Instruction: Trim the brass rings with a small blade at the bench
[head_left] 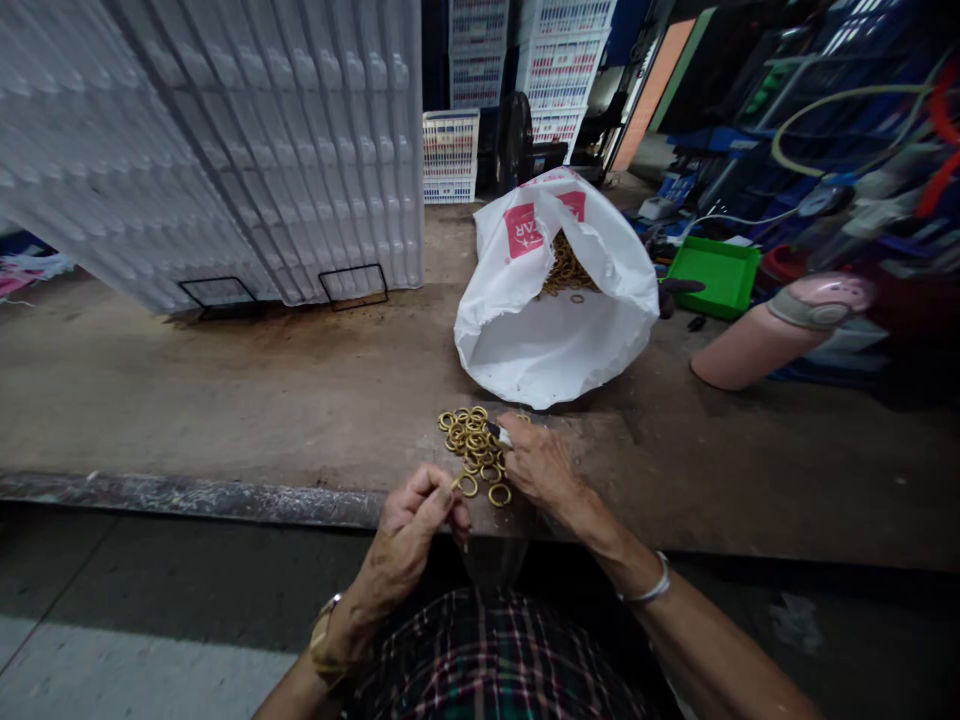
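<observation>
A pile of brass rings (477, 441) lies on the workbench near its front edge. My left hand (420, 510) is closed in a pinch just left of the pile, with a brass-coloured ring partly showing at the fingertips. Over the right side of the rings, my right hand (541, 460) is closed around a small dark-tipped white object (498, 433); its kind cannot be made out. Beyond the pile, a white sack (555, 345) lies with its mouth facing me, and more brass rings (566, 268) show inside.
Stacked clear plastic sheets (337, 150) stand at the back left, by black wire holders (352, 285). Right of the sack are a green tray (715, 277) and a pink bottle (772, 335). White crates (562, 70) rise behind the wooden workbench (225, 400).
</observation>
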